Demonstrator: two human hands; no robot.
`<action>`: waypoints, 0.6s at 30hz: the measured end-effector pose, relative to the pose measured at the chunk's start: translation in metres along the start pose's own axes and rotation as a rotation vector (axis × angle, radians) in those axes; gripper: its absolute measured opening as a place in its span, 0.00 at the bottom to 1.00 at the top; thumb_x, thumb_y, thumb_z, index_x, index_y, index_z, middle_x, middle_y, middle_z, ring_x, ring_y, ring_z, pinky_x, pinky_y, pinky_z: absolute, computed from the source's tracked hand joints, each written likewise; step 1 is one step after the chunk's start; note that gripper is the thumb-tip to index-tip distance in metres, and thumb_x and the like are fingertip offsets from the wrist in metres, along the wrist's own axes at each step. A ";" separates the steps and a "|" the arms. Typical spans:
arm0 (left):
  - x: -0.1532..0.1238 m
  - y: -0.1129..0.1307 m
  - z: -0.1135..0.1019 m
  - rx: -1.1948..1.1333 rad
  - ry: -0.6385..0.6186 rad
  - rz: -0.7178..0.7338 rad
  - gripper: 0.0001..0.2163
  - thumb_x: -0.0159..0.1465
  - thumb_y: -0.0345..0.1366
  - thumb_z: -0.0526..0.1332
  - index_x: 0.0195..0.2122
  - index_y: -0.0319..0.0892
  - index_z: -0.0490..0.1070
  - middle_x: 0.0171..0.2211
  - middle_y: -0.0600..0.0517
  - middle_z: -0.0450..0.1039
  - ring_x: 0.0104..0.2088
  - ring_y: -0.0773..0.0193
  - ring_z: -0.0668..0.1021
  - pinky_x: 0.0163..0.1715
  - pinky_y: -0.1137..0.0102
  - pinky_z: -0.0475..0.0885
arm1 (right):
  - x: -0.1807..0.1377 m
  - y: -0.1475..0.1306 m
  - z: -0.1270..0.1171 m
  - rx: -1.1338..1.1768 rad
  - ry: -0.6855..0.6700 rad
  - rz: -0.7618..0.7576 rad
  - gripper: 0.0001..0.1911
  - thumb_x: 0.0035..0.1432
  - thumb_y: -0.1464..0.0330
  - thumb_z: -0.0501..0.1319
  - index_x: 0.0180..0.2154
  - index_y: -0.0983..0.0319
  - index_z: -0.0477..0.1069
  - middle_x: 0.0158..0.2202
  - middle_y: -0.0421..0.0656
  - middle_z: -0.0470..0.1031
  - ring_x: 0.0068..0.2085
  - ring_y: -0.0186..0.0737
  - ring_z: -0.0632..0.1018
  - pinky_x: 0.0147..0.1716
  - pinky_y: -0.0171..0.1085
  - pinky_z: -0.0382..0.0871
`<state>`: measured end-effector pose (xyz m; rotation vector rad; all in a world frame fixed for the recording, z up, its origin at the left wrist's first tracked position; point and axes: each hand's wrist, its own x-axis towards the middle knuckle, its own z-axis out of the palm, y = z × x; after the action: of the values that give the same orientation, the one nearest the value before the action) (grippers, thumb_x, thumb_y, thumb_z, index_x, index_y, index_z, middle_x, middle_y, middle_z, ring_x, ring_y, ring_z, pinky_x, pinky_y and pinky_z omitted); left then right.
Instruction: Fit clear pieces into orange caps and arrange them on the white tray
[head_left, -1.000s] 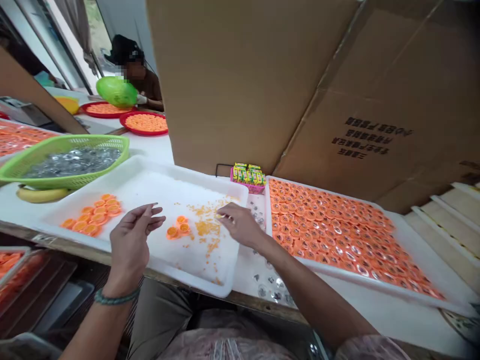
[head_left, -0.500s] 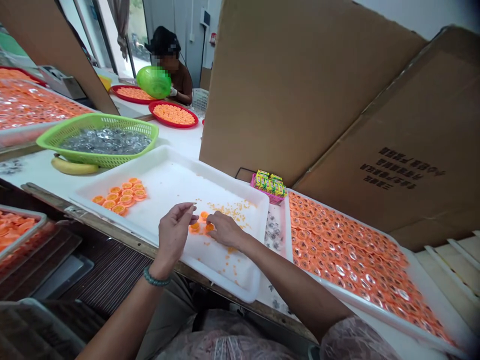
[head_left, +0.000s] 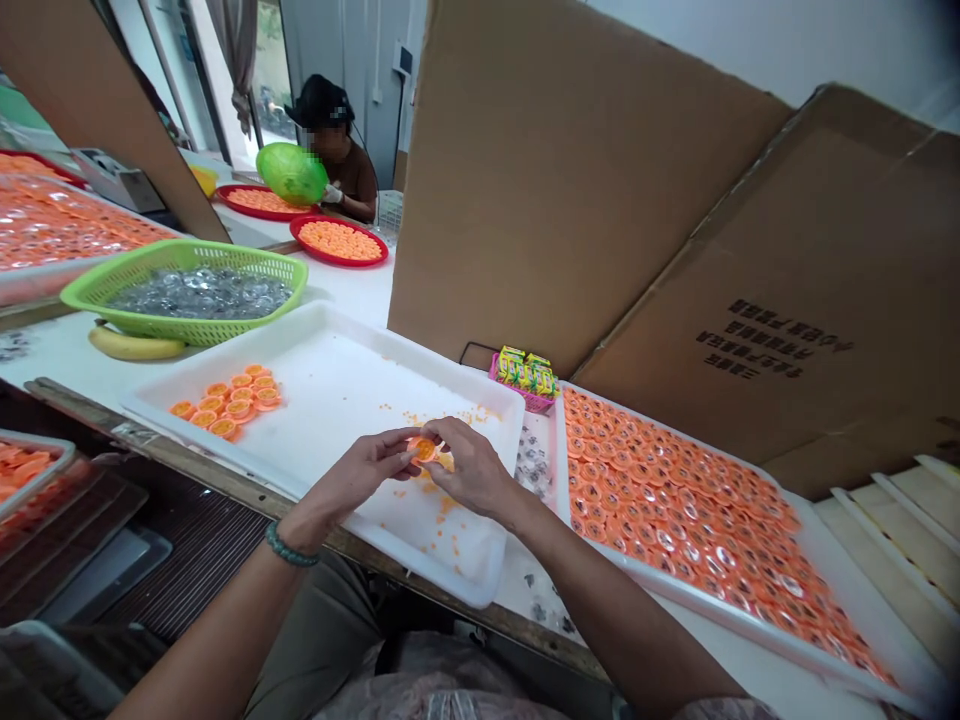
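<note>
My left hand [head_left: 360, 478] and my right hand [head_left: 469, 465] meet over the near right part of a white tray [head_left: 337, 370]. Both pinch a small orange cap [head_left: 424, 449] between their fingertips, just above the tray. Orange crumbs [head_left: 446, 505] lie scattered on the tray beneath them. A small group of orange caps [head_left: 229, 398] sits at the tray's left end. A beaded bracelet [head_left: 289, 550] is on my left wrist.
A second white tray [head_left: 795, 655] packed with orange caps lies to the right. A green basket [head_left: 184, 290] of clear pieces and a banana [head_left: 135, 347] stand at left. Big cardboard sheets [head_left: 570, 190] rise behind. A small pink basket [head_left: 525, 372] sits between trays. Another person [head_left: 337, 150] works at the back.
Both hands have come together and lifted an orange cap off the tray. A second ago the left hand hovered open and apart from the right.
</note>
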<state>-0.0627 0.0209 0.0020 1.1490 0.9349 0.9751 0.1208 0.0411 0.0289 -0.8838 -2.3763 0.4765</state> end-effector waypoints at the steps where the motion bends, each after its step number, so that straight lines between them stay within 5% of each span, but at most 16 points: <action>1: 0.000 0.001 0.003 -0.048 -0.038 -0.003 0.19 0.57 0.40 0.63 0.49 0.42 0.70 0.39 0.47 0.77 0.37 0.59 0.77 0.41 0.65 0.70 | -0.002 -0.002 -0.004 0.007 0.024 -0.005 0.15 0.52 0.74 0.58 0.44 0.61 0.65 0.40 0.44 0.71 0.40 0.38 0.71 0.40 0.38 0.67; 8: -0.002 0.001 0.023 -0.323 -0.095 0.010 0.16 0.57 0.34 0.64 0.47 0.42 0.69 0.39 0.47 0.76 0.38 0.62 0.76 0.45 0.64 0.69 | -0.020 -0.004 -0.014 0.020 0.230 -0.089 0.15 0.57 0.72 0.58 0.47 0.58 0.68 0.42 0.44 0.74 0.44 0.38 0.73 0.45 0.40 0.67; 13: -0.002 -0.004 0.029 -0.211 -0.062 -0.002 0.20 0.57 0.36 0.64 0.51 0.44 0.67 0.33 0.50 0.76 0.36 0.62 0.77 0.41 0.67 0.70 | -0.034 0.007 -0.009 -0.061 0.249 -0.112 0.10 0.59 0.70 0.57 0.42 0.58 0.72 0.40 0.45 0.76 0.42 0.38 0.75 0.42 0.38 0.70; 18: -0.004 -0.004 0.029 -0.146 -0.159 -0.055 0.17 0.58 0.38 0.63 0.48 0.42 0.71 0.41 0.47 0.75 0.41 0.59 0.75 0.44 0.65 0.69 | -0.039 0.006 -0.003 0.058 0.282 -0.027 0.06 0.58 0.69 0.58 0.37 0.59 0.72 0.35 0.42 0.77 0.36 0.36 0.77 0.38 0.34 0.70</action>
<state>-0.0360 0.0080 0.0035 1.0561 0.7514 0.8795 0.1506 0.0193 0.0134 -0.8326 -2.1046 0.3812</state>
